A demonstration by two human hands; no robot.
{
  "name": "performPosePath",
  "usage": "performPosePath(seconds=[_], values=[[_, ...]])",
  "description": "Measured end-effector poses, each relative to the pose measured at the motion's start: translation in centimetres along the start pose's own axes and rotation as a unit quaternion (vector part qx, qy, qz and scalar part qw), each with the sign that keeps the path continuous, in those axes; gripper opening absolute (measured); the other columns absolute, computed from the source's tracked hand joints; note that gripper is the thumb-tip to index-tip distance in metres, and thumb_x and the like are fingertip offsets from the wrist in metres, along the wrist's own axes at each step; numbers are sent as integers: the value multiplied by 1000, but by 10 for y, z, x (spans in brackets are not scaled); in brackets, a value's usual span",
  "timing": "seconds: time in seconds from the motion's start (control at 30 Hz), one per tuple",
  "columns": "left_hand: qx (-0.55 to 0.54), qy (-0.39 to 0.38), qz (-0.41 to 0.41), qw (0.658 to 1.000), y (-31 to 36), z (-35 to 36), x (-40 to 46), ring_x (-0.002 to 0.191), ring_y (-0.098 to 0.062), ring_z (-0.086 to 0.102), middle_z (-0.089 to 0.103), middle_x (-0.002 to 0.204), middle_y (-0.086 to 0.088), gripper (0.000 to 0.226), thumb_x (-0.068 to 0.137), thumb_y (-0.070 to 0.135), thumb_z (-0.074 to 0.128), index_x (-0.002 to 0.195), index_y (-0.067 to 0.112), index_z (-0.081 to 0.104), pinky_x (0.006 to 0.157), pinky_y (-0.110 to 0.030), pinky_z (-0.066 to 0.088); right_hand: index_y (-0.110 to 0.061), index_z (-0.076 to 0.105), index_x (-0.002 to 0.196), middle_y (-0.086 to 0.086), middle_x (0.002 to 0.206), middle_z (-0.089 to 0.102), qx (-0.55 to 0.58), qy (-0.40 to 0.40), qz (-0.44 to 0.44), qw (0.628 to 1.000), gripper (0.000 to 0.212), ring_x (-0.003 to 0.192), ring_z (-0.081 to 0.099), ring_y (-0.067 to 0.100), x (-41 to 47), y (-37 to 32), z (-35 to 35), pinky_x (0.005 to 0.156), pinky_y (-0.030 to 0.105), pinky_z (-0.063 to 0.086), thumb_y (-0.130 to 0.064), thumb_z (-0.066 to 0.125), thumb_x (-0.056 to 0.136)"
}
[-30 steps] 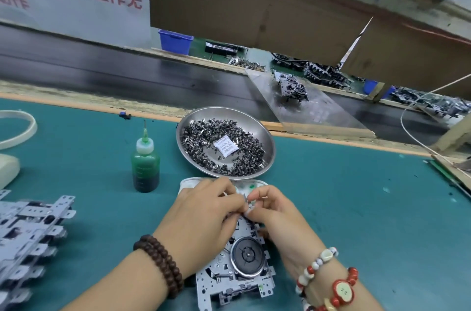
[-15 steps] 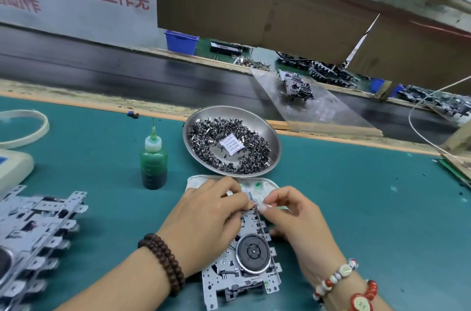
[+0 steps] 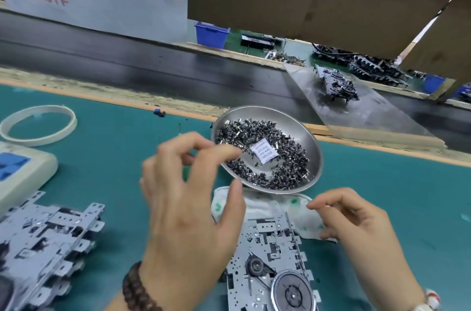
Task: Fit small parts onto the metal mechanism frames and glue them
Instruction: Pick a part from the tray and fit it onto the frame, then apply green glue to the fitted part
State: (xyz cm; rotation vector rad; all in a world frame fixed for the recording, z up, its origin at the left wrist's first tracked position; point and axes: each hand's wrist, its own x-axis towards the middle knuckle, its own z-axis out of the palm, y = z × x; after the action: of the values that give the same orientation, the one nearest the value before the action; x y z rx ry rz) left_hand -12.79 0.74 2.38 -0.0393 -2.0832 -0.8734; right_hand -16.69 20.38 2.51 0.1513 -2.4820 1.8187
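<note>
metal frame [image 3: 270, 254]: cut off at 6 o'clock edge | frame stack [image 3: 43, 247]: blurred, cut at 8 o'clock | left hand [image 3: 188, 211]: motion-blurred, hides glue bottle

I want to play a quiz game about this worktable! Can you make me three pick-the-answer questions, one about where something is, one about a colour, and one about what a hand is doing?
1. Where are the small dark parts?
A. in the metal bowl
B. in the blue bin
C. on the white ring

2. What colour is the table mat?
A. red
B. teal green
C. yellow

3. What is the left hand doing?
A. squeezing a bottle
B. gripping the frame
C. raised, fingers spread, holding nothing

Answers: 1 A, they fill the metal bowl. 2 B, teal all around. 3 C, it is above the mechanism frame, with nothing in its fingers.
</note>
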Motion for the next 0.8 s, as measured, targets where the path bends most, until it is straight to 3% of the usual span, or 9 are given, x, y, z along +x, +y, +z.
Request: performPosePath(seconds=[0.1, 0.17, 0.23, 0.3, 0.37, 0.53, 0.63, 0.73, 0.8], values=[[2, 74, -170, 983, -13, -5, 13, 109, -19, 36, 31, 118, 2, 62, 70, 37, 62, 123, 20, 36, 89, -31, 26, -26, 72, 76, -3, 72, 56, 12, -25, -1, 1000, 36, 54, 49, 4, 5, -1, 0, 50, 15, 47, 5, 57, 83], [-30, 50, -303, 951, -24, 0, 15, 116, -22, 37, 33, 125, 1, 79, 69, 44, 70, 132, 22, 28, 89, -32, 26, -28, 71, 82, -12, 71, 57, 22, -39, 2, 999, 33, 54, 50, 4, 9, -2, 2, 51, 17, 47, 2, 57, 84], [-74, 1, -376, 924, -32, 7, 13, 113, -21, 44, 44, 121, 7, 78, 70, 39, 73, 132, 29, 28, 97, -36, 32, -28, 70, 84, -14, 71, 59, 31, -49, 4, 998, 32, 55, 50, 3, 12, -3, 4, 51, 17, 48, 1, 57, 85], [-59, -56, -352, 932, -37, 11, 10, 102, -23, 54, 57, 103, 13, 52, 74, 33, 70, 117, 35, 40, 98, -42, 37, -28, 70, 85, -14, 71, 61, 37, -59, 4, 998, 31, 57, 51, 4, 12, -5, 6, 51, 16, 47, 0, 57, 85], [-29, -79, -298, 951, -36, 10, 9, 92, -24, 59, 59, 87, 19, 32, 76, 30, 69, 100, 36, 48, 84, -35, 42, -29, 70, 86, -13, 74, 63, 46, -64, 1, 997, 30, 62, 53, 5, 10, -7, 6, 53, 17, 48, -2, 58, 86], [-150, -80, -217, 961, 10, 1, 20, 81, 8, 61, 67, 85, 27, 39, 58, 58, 69, 92, 46, 55, 68, 0, 39, -31, 71, 93, -6, 91, 68, 137, -97, 19, 986, 17, 78, 62, 4, 0, -15, 0, 58, 20, 52, -33, 66, 77], [-314, -145, -243, 906, 42, 15, 19, 83, 4, 65, 70, 89, 22, 43, 54, 58, 66, 93, 40, 59, 70, -7, 46, -28, 68, 105, 0, 108, 68, 261, -200, 75, 942, 52, 94, 67, 11, -6, -21, 0, 63, 24, 54, -58, 74, 63], [-348, -190, -247, 884, 55, 33, 14, 84, 5, 65, 70, 89, 20, 40, 58, 52, 70, 91, 29, 62, 73, -13, 49, -24, 66, 111, 3, 117, 67, 357, -247, 121, 893, 58, 97, 66, 15, -11, -23, 6, 67, 27, 57, -53, 78, 62], [-342, -201, -250, 883, 57, 40, 10, 93, 3, 62, 69, 95, 16, 43, 59, 57, 67, 93, 31, 62, 81, -20, 49, -22, 68, 109, 4, 111, 69, 411, -232, 135, 871, 57, 86, 67, 13, -13, -22, 10, 63, 23, 56, -46, 82, 60]])
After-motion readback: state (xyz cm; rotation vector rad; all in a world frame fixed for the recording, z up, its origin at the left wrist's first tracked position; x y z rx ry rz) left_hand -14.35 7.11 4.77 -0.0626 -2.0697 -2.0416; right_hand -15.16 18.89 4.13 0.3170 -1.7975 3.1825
